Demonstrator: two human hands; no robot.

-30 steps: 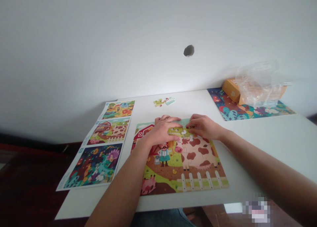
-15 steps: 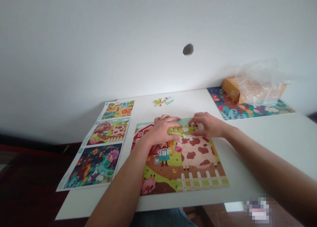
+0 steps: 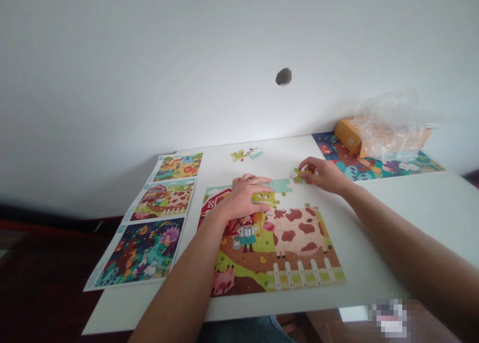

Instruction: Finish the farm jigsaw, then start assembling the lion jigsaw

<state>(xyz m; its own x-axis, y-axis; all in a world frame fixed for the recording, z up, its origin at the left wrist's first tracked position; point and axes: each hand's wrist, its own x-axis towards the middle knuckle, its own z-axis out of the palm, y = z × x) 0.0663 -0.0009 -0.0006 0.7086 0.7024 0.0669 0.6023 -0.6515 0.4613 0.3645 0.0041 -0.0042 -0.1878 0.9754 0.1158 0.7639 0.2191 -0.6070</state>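
Item 1. Right hand (image 3: 325, 174): half a second before, it had lain on the top edge of the farm puzzle (image 3: 277, 248), just beside the other hand. It had since moved up and to the right, off the puzzle and onto the bare white surface (image 3: 411, 208). Fingers drawn narrow, tips closed on a green-and-yellow loose piece (image 3: 300, 174).

Item 2. Loose piece: at the fingertips of the right hand, on its left side, just beyond the puzzle's far right corner and near the pale blue sky section. Whether it rested on the surface or was slightly raised could not be told.

Item 3. Farm puzzle: a stretch of its top row, right of centre, now stood open, showing white surface above the cow.

Item 4. Left hand (image 3: 245, 198): unchanged in place, spread flat, palm down on the puzzle's upper edge, gripping nothing; well apart from the loose piece.

Item 5. Surroundings: reference sheet (image 3: 157, 218) of three pictures left of the puzzle; small pieces (image 3: 247, 154) near the wall; dark puzzle (image 3: 374, 167) at far right, carrying an orange box (image 3: 349, 133) and a plastic bag (image 3: 392, 121).
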